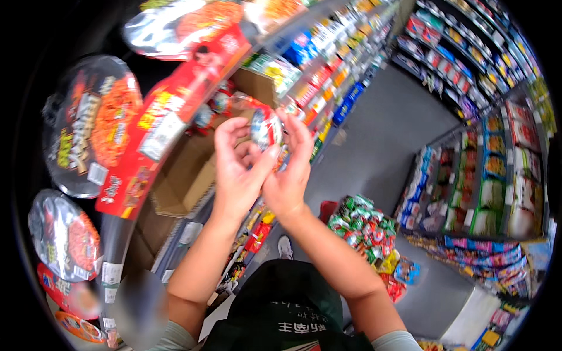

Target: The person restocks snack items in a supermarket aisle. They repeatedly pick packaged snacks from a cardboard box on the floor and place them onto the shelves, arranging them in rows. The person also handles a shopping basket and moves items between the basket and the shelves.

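Observation:
A small wrapped packet (266,128) in clear, white and red film is held up between both hands at the middle of the view. My left hand (239,160) grips its left side, the thumb pressed near the lower end. On the other side, my right hand (292,162) has its fingers curled round the right edge. Just behind the packet, an open cardboard box (257,85) stands on a shelf. Similar red and white packets (204,117) lie at the box's left, partly covered by the shelf front. The packet's underside is hidden by my fingers.
Packaged noodle bowls (92,127) line the upper shelf at left, behind a red promotional strip (175,114). A heap of green and red packets (362,223) stands near the floor at right. Farther right is a display rack (478,175); grey floor (364,145) runs between the shelves.

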Motion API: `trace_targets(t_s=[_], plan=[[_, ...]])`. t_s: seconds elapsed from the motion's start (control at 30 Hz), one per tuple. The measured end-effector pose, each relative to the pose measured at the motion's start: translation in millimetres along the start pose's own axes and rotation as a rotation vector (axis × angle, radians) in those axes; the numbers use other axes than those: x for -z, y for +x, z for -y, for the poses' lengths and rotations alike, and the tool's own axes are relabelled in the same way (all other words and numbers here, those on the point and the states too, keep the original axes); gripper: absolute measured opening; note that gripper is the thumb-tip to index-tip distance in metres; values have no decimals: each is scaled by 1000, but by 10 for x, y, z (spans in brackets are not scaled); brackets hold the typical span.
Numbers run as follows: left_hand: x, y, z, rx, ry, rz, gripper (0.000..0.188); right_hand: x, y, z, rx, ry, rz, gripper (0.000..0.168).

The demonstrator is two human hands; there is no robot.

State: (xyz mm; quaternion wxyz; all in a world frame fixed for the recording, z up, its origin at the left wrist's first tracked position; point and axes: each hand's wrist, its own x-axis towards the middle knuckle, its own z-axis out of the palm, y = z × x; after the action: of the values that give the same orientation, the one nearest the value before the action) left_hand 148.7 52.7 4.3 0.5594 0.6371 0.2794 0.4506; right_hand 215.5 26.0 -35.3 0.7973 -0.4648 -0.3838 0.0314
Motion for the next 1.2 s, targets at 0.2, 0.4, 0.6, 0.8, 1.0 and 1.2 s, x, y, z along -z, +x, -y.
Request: trace_targets(t_s=[0.2, 0.4, 0.6, 0.8, 1.0, 1.2], plan=[[-319, -892, 589, 340, -182, 260, 55, 1033, -1005, 39, -459, 179, -115, 49], [-646, -2098, 1986, 900, -91, 235, 24, 2113, -2217, -428, -937, 198, -437, 36], [-1164, -2663, 3058, 939, 81, 285, 29, 2944, -2882, -1046, -1245, 184, -679, 35], [-1416, -2639, 3729, 762, 329, 348, 37, 3144, -2915, -1538, -1383, 376, -860, 33], [-1525, -2587, 3939, 689, 495, 437, 41, 3229, -3203, -1890, -1370, 506, -998, 22], [-1563, -2636, 4063, 708, 553, 500, 44, 3331, -3370, -2016, -1460, 540, -1000, 26]])
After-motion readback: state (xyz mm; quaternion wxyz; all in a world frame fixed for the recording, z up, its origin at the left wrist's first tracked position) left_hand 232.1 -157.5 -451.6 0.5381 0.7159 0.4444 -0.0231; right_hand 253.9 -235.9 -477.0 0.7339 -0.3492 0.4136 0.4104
